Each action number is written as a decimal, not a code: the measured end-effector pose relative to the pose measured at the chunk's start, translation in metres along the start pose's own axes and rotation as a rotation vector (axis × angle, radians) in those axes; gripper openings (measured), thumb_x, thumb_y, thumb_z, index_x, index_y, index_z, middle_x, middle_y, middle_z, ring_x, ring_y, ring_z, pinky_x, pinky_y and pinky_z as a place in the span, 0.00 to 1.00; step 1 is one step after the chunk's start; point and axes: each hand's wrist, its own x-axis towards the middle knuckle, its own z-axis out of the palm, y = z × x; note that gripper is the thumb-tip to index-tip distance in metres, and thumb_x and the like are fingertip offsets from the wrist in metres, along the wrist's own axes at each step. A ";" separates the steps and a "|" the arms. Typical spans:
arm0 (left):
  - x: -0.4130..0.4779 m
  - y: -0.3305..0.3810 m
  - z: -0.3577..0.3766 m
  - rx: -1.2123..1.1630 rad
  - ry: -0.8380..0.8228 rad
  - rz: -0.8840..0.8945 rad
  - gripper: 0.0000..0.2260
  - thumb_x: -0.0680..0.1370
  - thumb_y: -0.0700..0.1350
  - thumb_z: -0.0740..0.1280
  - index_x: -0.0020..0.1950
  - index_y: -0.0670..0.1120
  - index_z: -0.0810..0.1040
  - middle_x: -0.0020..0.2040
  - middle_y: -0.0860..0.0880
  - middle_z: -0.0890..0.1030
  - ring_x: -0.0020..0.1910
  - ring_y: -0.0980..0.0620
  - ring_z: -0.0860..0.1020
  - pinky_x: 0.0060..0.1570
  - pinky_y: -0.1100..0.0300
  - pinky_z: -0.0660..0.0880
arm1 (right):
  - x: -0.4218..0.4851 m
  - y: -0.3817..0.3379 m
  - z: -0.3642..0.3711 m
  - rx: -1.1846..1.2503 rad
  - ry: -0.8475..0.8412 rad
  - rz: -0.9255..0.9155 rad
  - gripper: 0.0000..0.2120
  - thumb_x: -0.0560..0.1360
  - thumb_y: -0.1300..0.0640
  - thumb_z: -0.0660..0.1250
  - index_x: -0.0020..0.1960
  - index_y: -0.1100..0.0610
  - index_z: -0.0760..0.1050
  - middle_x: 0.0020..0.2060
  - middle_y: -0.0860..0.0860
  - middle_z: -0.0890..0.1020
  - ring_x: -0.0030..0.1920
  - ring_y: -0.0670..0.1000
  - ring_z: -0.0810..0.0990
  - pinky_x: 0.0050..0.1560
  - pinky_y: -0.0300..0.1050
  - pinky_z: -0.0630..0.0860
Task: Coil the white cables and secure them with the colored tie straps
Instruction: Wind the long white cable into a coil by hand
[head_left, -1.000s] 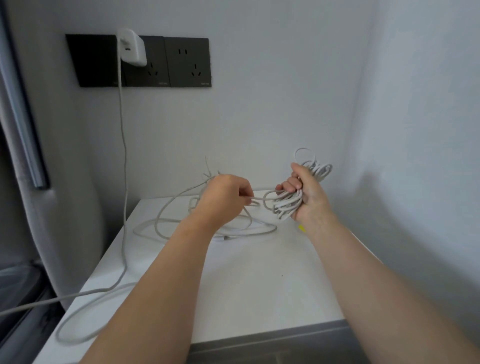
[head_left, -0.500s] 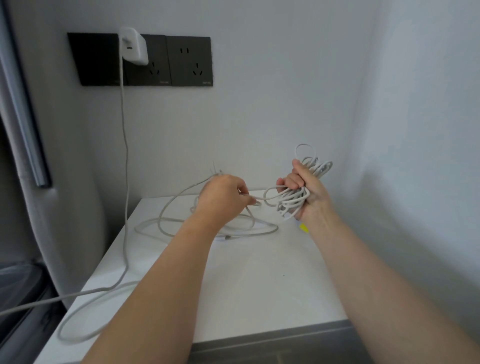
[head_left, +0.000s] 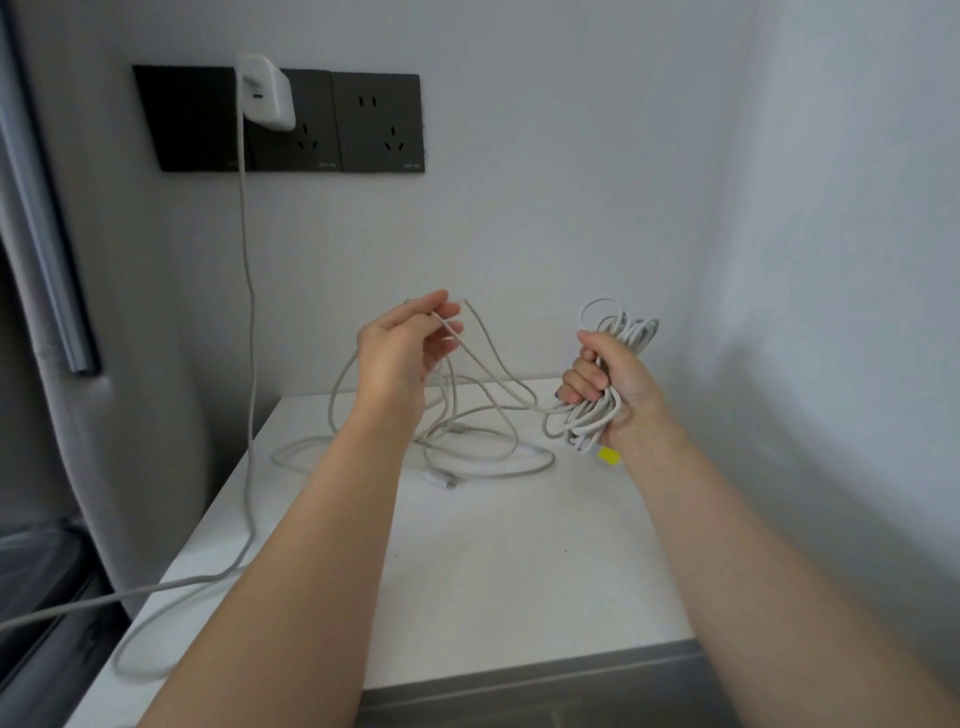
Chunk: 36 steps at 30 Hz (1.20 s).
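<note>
Head view: the left hand (head_left: 402, 345) is rising toward ten o'clock, away from the right hand (head_left: 613, 392), apparently pinching a thin white cable strand (head_left: 480, 332) and drawing slack for another loop. The right hand is still gripping the coiled white cable bundle (head_left: 626, 330) above the white tabletop (head_left: 519, 571), at three o'clock.

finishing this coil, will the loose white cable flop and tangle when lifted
Likely floppy: the loose white cable sags between the left hand and the coil in the right hand. Probably light; fingertips alone lift it. May snag, since loops cross on the table.
</note>
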 end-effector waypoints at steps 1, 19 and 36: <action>0.001 0.003 -0.002 -0.110 0.018 -0.022 0.13 0.76 0.28 0.56 0.55 0.36 0.76 0.42 0.42 0.80 0.33 0.53 0.81 0.35 0.67 0.78 | 0.001 0.000 -0.001 -0.010 0.021 0.004 0.18 0.76 0.58 0.60 0.28 0.53 0.61 0.13 0.47 0.59 0.14 0.46 0.58 0.20 0.34 0.61; 0.010 -0.007 -0.009 -0.034 0.131 -0.183 0.09 0.81 0.42 0.60 0.42 0.43 0.74 0.35 0.47 0.82 0.32 0.55 0.80 0.34 0.64 0.77 | -0.001 -0.002 -0.003 -0.022 -0.011 0.029 0.23 0.77 0.59 0.59 0.23 0.53 0.63 0.14 0.47 0.59 0.15 0.46 0.58 0.20 0.34 0.59; 0.012 -0.017 -0.013 0.237 -0.036 -0.226 0.07 0.75 0.36 0.67 0.39 0.46 0.76 0.40 0.51 0.78 0.39 0.58 0.75 0.42 0.64 0.70 | -0.008 0.003 0.001 -0.353 -0.312 0.295 0.21 0.76 0.60 0.58 0.24 0.55 0.65 0.44 0.57 0.84 0.15 0.42 0.60 0.19 0.35 0.63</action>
